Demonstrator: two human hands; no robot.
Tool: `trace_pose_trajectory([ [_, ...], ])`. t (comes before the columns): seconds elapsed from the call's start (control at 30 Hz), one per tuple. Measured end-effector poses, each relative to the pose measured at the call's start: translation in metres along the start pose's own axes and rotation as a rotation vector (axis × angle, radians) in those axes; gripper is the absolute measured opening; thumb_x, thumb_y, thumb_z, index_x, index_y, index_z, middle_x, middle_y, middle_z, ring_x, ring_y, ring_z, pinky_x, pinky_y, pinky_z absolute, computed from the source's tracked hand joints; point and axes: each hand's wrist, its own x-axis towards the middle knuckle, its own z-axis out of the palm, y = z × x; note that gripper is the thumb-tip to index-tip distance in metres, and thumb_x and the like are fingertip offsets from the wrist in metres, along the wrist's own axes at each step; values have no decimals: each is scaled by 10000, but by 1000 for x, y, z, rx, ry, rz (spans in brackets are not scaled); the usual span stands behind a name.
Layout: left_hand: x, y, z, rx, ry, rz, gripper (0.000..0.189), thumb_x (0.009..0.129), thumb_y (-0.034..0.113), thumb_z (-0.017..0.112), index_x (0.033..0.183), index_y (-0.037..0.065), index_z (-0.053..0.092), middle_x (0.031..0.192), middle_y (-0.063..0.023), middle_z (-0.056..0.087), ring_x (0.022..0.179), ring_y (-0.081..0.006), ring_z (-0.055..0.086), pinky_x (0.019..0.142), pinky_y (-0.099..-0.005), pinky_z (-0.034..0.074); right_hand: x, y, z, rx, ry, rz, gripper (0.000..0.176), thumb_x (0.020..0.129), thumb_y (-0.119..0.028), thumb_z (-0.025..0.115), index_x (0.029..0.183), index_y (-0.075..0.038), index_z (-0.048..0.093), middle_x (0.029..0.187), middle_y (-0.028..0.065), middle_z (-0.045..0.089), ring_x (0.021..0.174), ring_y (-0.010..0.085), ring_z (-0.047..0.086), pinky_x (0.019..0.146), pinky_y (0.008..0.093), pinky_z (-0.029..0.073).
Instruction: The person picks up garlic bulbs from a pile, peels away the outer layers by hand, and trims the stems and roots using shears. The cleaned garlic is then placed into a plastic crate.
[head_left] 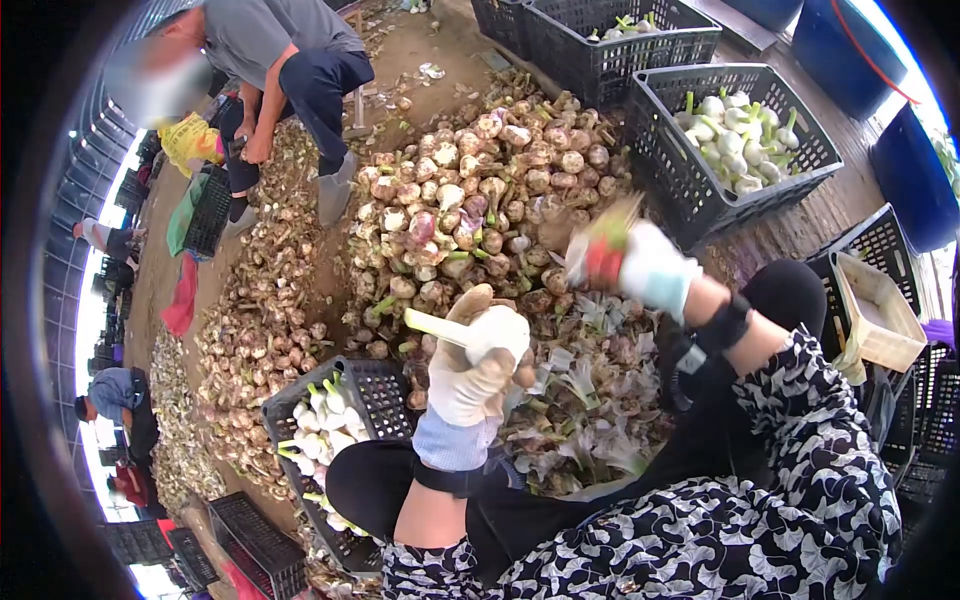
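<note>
White glove on left grip [470, 375], pale blue cuff [455, 440]; right grip [648, 268] gloved white (red patch, blurred). Black wristbands [455, 478]. Sleeves [800, 470] black, white floral print. Dark trousers [370, 482].

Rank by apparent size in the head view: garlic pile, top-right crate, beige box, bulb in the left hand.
1. garlic pile
2. crate
3. beige box
4. bulb in the left hand: smallest even though it is nearest the camera.
</note>
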Motion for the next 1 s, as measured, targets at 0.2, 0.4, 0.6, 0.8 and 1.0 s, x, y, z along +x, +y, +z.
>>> trace_pose_trajectory([
  [0.2, 2, 3, -4, -6, 43, -105, 746, 648, -183, 575, 1309, 35, 308, 1054, -142, 529, 811, -224, 573, 630, -281, 506, -24, -18, 22, -896, -432, 174, 251, 761, -124, 550, 1002, -77, 603, 841, 132, 630, 717, 276, 612, 668, 346, 476],
  [0.4, 4, -3, 22, 454, 49, -74, 702, 679, -162, 595, 1305, 12, 328, 1092, -134, 530, 923, -197, 554, 747, -301, 500, -20, -37, 46, -527, -183, -97, 190, 911, -207, 434, 822, -42, 411, 764, 58, 487, 636, 155, 503, 565, 309, 438],
  [0.6, 5, -3, 7, 111, 22, -98, 646, 686, -166, 485, 1294, -26, 318, 1091, -188, 525, 889, -255, 570, 685, -307, 498, -12, -26, 25, 22, -85, 96, 323, 831, -300, 588, 884, 18, 567, 779, 102, 602, 727, 152, 583, 631, 283, 461],
  [0.8, 8, -12, 19, 722, 237, -36, 648, 663, -116, 667, 1246, 10, 414, 1071, -80, 551, 906, -145, 563, 815, -277, 478, -34, -38, 48, -560, -84, -236, 281, 749, -255, 616, 875, -8, 567, 806, 188, 603, 776, 337, 592, 672, 380, 468],
  [1.0, 2, -4, 26, 411, 147, -163, 658, 676, -179, 572, 1281, -15, 373, 1102, -107, 543, 903, -166, 566, 772, -275, 493, -12, -20, 23, -661, -10, 121, 196, 720, -182, 624, 800, -6, 591, 746, 212, 593, 725, 335, 593, 630, 375, 458],
])
